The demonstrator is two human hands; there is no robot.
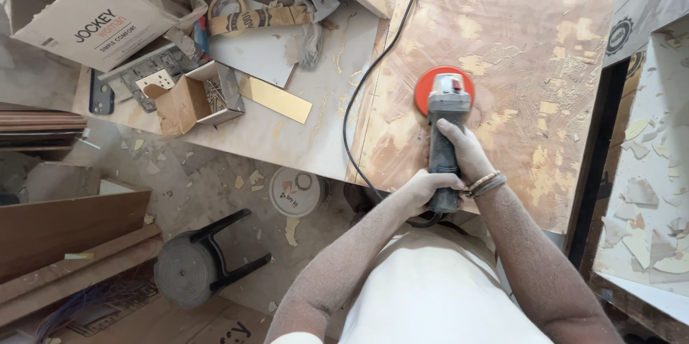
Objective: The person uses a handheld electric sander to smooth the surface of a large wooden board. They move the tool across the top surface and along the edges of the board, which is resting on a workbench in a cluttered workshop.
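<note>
A: From the head view, which way does the sander (445,132) point?

B: Away from the person, long axis running up the picture; its orange disc (430,86) lies flat on the plywood board (531,43).

A: Its look?

B: Grey, dusty body, with a black cord (359,93) trailing off (looping back toward the person).

A: The hands?

B: Right hand (463,150) wraps fingers round the body; left hand (423,190) curls shut on the rear handle.

Dusty concrete floor (215,186), black stool (197,261), stacked boards (64,243) left.
</note>
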